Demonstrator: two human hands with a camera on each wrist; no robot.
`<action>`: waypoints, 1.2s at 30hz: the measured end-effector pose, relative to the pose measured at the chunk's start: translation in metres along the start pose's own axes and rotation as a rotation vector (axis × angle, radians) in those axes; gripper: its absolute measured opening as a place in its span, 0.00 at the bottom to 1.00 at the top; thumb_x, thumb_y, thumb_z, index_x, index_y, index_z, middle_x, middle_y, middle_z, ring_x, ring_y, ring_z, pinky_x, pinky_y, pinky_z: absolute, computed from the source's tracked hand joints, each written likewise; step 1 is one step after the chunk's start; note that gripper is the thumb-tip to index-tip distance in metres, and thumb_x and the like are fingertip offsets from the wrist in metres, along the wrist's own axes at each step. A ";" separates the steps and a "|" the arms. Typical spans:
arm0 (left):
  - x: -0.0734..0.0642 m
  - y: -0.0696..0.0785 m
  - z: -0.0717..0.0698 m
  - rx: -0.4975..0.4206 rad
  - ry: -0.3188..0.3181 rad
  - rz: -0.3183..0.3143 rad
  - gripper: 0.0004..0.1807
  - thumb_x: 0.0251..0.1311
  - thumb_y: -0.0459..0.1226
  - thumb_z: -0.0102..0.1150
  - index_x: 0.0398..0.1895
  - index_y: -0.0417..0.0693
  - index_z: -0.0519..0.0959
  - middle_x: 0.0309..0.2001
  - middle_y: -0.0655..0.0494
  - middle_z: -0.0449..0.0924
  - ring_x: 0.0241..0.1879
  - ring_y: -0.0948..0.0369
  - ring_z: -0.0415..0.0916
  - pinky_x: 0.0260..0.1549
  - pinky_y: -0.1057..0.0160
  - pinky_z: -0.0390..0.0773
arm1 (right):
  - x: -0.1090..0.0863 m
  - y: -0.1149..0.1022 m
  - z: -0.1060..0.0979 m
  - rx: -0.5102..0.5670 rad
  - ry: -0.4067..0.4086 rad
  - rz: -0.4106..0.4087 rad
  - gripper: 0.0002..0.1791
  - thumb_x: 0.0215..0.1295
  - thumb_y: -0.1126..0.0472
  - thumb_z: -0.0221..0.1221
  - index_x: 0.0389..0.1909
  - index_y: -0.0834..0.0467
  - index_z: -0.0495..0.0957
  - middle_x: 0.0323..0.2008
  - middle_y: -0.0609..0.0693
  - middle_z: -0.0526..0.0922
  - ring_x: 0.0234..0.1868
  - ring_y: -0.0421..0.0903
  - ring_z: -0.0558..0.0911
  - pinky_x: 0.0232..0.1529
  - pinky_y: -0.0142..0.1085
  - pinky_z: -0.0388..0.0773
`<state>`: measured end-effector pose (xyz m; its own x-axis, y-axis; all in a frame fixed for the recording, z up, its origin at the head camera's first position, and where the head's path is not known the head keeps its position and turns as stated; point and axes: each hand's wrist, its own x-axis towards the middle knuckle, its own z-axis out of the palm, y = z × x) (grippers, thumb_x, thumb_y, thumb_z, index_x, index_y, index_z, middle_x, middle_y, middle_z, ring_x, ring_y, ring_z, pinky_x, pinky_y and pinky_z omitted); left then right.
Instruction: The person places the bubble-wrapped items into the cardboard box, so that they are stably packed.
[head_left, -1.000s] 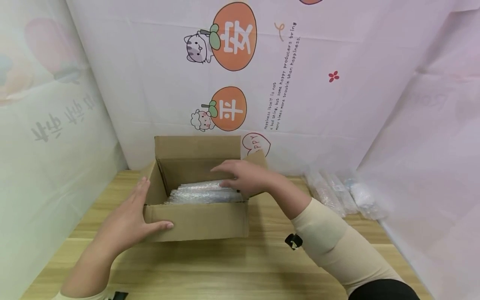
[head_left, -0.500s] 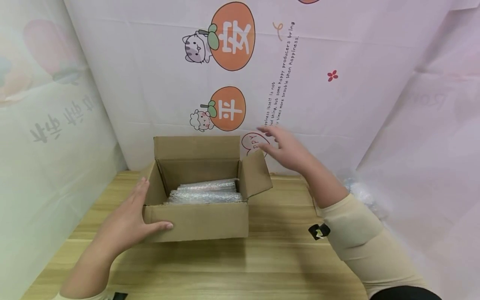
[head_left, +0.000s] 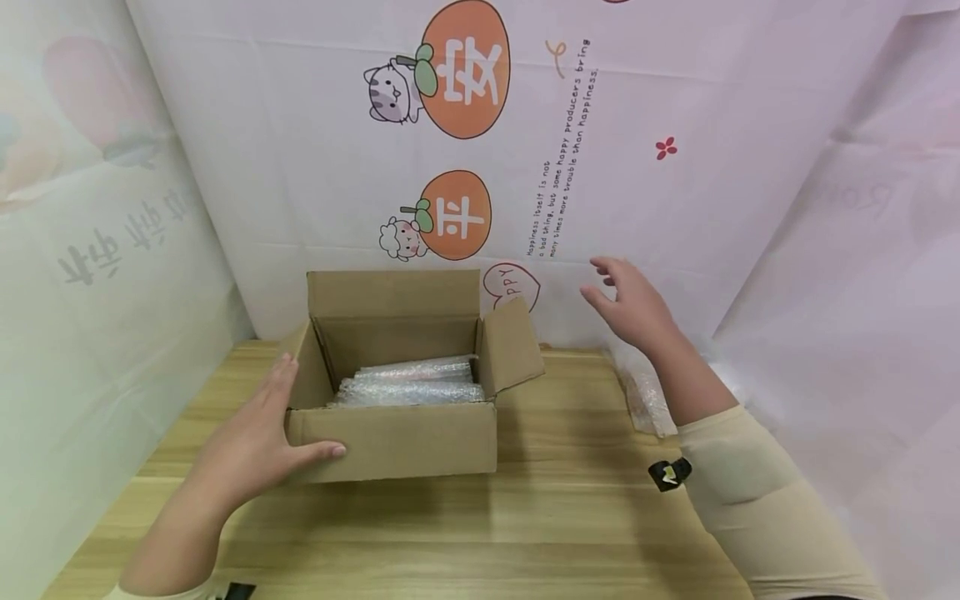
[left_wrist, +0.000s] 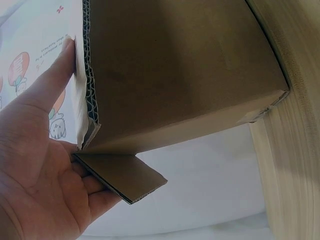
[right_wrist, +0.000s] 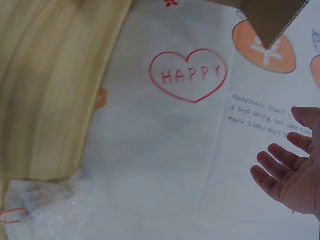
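Observation:
An uncapped cardboard box (head_left: 393, 446) stands on the table with its flaps spread. Inside it lie several bubble-wrapped packets (head_left: 408, 393). My left hand (head_left: 247, 442) rests on the box's front left corner, fingers extended along the left flap (left_wrist: 125, 175) and thumb laid across the front flap. In the left wrist view, part of its fingers is hidden behind the left flap. My right hand (head_left: 636, 307) is in the air right of the box, holding nothing, its fingers loosely bent. Below its forearm a bubble-wrapped packet (head_left: 647, 396) lies on the table, partly covered.
More clear plastic wrapping (right_wrist: 45, 207) lies at the table's right side, mostly behind the right arm. Printed white sheets (head_left: 600, 167) enclose the back and both sides. The box's right flap (head_left: 513, 346) sticks outward over the wooden table (head_left: 555, 533).
My right hand has left the box's interior and moved right, to above the wrapped packets beside it. The left hand and the box have stayed in place.

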<state>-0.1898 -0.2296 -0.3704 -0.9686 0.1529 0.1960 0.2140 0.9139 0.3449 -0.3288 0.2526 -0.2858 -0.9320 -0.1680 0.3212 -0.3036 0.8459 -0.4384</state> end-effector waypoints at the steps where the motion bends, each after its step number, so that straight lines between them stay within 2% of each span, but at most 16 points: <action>1: 0.000 0.000 0.000 -0.001 0.000 0.000 0.74 0.41 0.78 0.56 0.79 0.46 0.33 0.80 0.49 0.29 0.74 0.36 0.48 0.62 0.30 0.59 | -0.001 0.005 0.000 -0.014 -0.007 0.020 0.37 0.73 0.41 0.49 0.74 0.58 0.57 0.70 0.62 0.63 0.68 0.62 0.67 0.65 0.59 0.66; 4: 0.000 0.000 0.000 -0.005 0.001 0.000 0.74 0.41 0.77 0.56 0.79 0.46 0.33 0.80 0.47 0.31 0.74 0.37 0.48 0.62 0.30 0.60 | -0.005 0.020 0.003 -0.061 -0.031 0.065 0.38 0.74 0.42 0.49 0.74 0.62 0.56 0.69 0.66 0.63 0.67 0.65 0.67 0.64 0.60 0.65; 11: -0.001 0.000 -0.001 -0.004 -0.002 -0.007 0.73 0.41 0.78 0.56 0.79 0.48 0.32 0.80 0.48 0.32 0.74 0.37 0.49 0.59 0.29 0.62 | -0.014 0.064 0.020 -0.189 -0.095 0.177 0.39 0.73 0.45 0.50 0.74 0.66 0.54 0.69 0.71 0.60 0.69 0.70 0.60 0.66 0.64 0.60; 18: -0.001 -0.001 0.000 0.006 0.004 -0.009 0.73 0.41 0.78 0.55 0.79 0.49 0.32 0.80 0.49 0.31 0.74 0.37 0.49 0.59 0.29 0.62 | -0.027 0.102 0.039 -0.282 -0.176 0.250 0.41 0.71 0.44 0.52 0.72 0.70 0.54 0.65 0.76 0.61 0.64 0.75 0.63 0.60 0.66 0.66; 30: -0.002 -0.002 0.001 0.000 0.009 -0.008 0.73 0.41 0.78 0.55 0.79 0.49 0.32 0.80 0.53 0.29 0.74 0.38 0.49 0.60 0.29 0.62 | -0.044 0.135 0.060 -0.275 -0.292 0.348 0.50 0.69 0.38 0.52 0.74 0.72 0.48 0.66 0.81 0.56 0.65 0.79 0.57 0.61 0.70 0.62; 36: -0.002 -0.002 0.001 0.009 0.010 -0.007 0.73 0.41 0.78 0.55 0.79 0.50 0.32 0.80 0.49 0.32 0.74 0.37 0.49 0.59 0.29 0.63 | -0.052 0.153 0.072 -0.308 -0.293 0.345 0.46 0.68 0.40 0.53 0.69 0.75 0.56 0.61 0.82 0.62 0.60 0.79 0.63 0.56 0.68 0.68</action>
<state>-0.1884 -0.2309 -0.3721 -0.9687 0.1428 0.2031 0.2062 0.9184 0.3376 -0.3410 0.3538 -0.4304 -0.9967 0.0490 -0.0641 0.0608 0.9785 -0.1969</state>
